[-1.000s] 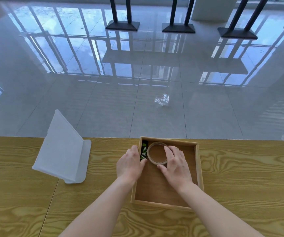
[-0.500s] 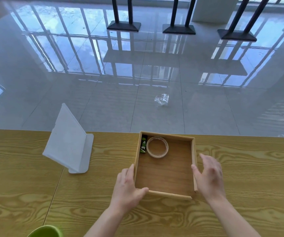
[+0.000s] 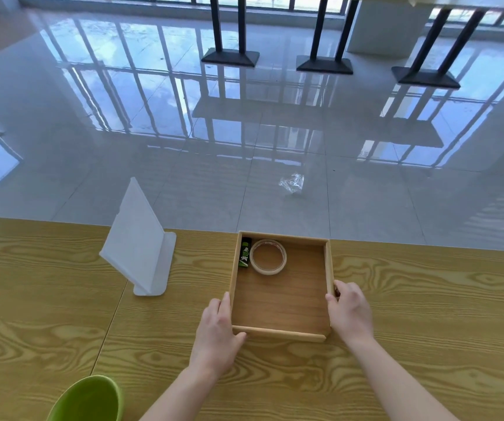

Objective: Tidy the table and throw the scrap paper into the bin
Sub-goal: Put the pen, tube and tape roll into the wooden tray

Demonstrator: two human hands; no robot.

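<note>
Evidently both hands bracket the wooden tray (image 3: 281, 302) so that it moves as one piece. The left hand (image 3: 217, 326) lies along its left wall with the thumb hooked round the near corner, and the right hand (image 3: 351, 311) pinches the right wall. The tape roll (image 3: 268, 257) and green tube (image 3: 245, 253) sit tucked in its far left corner. The green bin (image 3: 89, 399) shows at lower left, but no scrap paper shows on the table (image 3: 427, 299).

Right of the tray (image 3: 330, 262) we have open table (image 3: 442, 323). Left of it the stand (image 3: 141, 241) rises, with a strip of table between them. The bin (image 3: 89, 399) blocks the near-left edge. Tape (image 3: 267, 271) and a stick (image 3: 245, 253) fill the tray's far-left corner. Our left hand (image 3: 217, 332) and right hand (image 3: 351, 314) grip its 2 near corners.
</note>
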